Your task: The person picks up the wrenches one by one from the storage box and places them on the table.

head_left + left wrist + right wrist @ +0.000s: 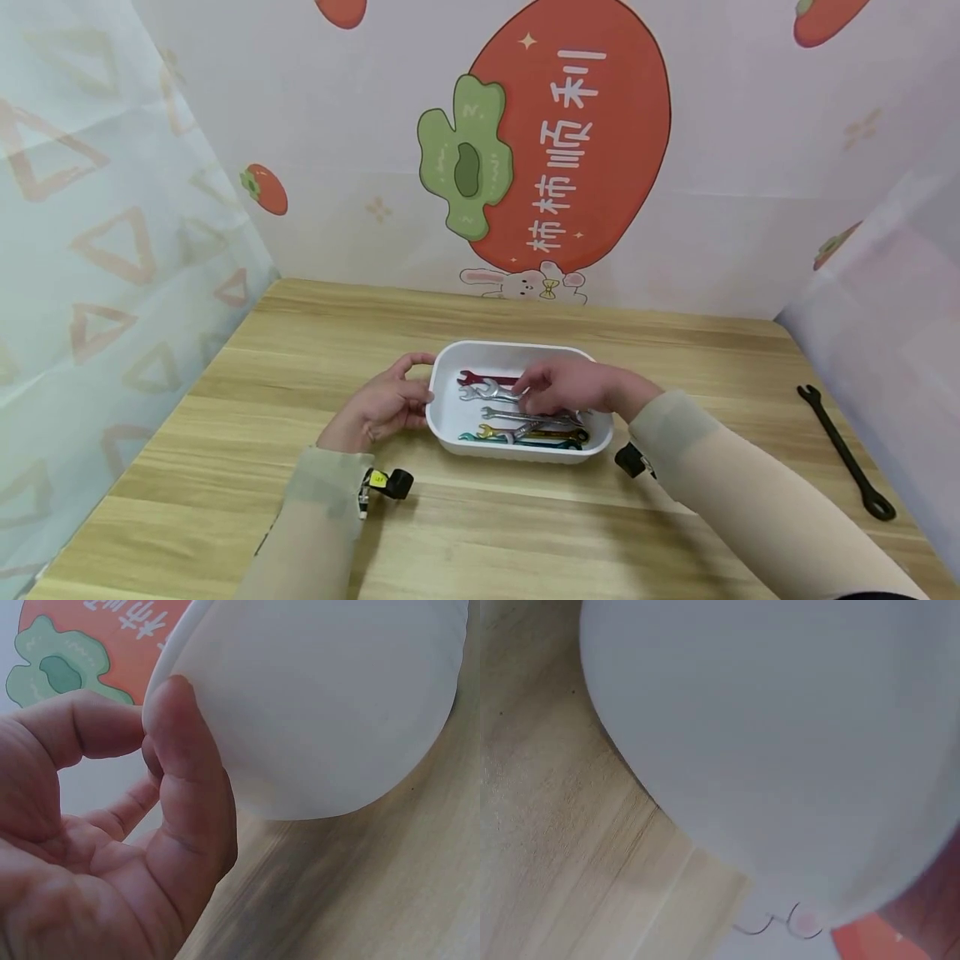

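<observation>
Head cam has your left hand curled against the left end of the white tray, thumb over the rim; the left wrist view shows that thumb pressed on the tray's outer wall. Just right of it, inside the tray, small wrenches lie in silver, red, gold and teal. Your right hand reaches over them, fingertips pinching a silver wrench. Well off to its right, a black wrench lies on the wooden table.
</observation>
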The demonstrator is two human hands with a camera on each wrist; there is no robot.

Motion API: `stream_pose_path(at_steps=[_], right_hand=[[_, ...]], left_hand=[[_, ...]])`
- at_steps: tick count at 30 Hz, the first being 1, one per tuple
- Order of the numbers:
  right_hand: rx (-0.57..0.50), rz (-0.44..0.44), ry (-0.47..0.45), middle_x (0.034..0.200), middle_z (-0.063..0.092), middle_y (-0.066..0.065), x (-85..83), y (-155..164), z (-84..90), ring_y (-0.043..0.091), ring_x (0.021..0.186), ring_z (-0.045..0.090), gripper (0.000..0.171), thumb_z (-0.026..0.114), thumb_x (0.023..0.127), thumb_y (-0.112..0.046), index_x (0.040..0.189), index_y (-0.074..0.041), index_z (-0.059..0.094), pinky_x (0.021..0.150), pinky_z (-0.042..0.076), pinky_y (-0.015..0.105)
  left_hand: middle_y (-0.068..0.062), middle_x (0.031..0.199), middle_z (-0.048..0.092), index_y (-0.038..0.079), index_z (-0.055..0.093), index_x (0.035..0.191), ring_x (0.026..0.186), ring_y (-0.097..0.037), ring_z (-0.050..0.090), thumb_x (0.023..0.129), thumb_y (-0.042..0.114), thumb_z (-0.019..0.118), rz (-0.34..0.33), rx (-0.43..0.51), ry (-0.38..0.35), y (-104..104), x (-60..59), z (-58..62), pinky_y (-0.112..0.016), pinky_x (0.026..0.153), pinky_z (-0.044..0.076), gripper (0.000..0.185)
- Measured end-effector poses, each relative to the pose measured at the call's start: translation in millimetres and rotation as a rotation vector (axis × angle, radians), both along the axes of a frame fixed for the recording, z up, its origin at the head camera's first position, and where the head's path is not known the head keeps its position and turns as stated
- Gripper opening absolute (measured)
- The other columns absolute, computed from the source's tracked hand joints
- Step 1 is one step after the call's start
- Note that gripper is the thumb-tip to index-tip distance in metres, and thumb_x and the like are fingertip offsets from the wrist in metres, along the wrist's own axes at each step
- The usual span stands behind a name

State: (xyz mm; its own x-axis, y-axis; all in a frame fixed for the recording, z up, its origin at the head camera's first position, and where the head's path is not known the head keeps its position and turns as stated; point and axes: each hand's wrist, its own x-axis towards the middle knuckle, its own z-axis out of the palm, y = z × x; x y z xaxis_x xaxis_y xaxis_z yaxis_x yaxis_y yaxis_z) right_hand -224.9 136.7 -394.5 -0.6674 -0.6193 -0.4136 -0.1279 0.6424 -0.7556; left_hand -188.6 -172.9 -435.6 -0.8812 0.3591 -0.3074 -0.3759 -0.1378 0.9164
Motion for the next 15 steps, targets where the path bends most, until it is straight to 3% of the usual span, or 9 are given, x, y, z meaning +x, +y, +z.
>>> stream_pose_path(at_steps=[3, 5, 15], right_hand=[[0.100, 0.046, 0.150, 0.105, 0.068, -0.006, 3.9, -6, -0.9, 0.017, 0.098, 0.060, 0.031, 0.075, 0.088, -0.013, 0.118, -0.021, 0.073, 0.090, 0.049, 0.039], [0.142, 0.053, 0.200, 0.103, 0.068, -0.008, 5.9, -9, -2.2, 0.016, 0.096, 0.059, 0.032, 0.077, 0.086, -0.010, 0.115, -0.023, 0.075, 0.092, 0.048, 0.039], [0.140, 0.012, 0.247, 0.096, 0.068, -0.006, 7.2, -14, -9.8, 0.017, 0.091, 0.060, 0.035, 0.076, 0.083, 0.002, 0.112, -0.018, 0.075, 0.089, 0.050, 0.038]], left_hand=[[-0.024, 0.104, 0.061, 0.012, 0.034, 0.143, 0.065, -0.021, 0.060, 0.085, -0.009, 0.056, -0.001, -0.001, 0.001, 0, 0.4, -0.6, -0.032, 0.059, 0.054, 0.066], [-0.024, 0.104, 0.061, 0.012, 0.034, 0.143, 0.066, -0.022, 0.060, 0.085, -0.009, 0.056, 0.000, -0.004, 0.002, 0, 0.9, -0.8, -0.032, 0.060, 0.054, 0.065], [-0.025, 0.109, 0.059, 0.012, 0.034, 0.143, 0.069, -0.023, 0.060, 0.084, -0.008, 0.057, 0.006, -0.007, -0.002, 0, 1.1, -0.4, -0.034, 0.061, 0.054, 0.067]])
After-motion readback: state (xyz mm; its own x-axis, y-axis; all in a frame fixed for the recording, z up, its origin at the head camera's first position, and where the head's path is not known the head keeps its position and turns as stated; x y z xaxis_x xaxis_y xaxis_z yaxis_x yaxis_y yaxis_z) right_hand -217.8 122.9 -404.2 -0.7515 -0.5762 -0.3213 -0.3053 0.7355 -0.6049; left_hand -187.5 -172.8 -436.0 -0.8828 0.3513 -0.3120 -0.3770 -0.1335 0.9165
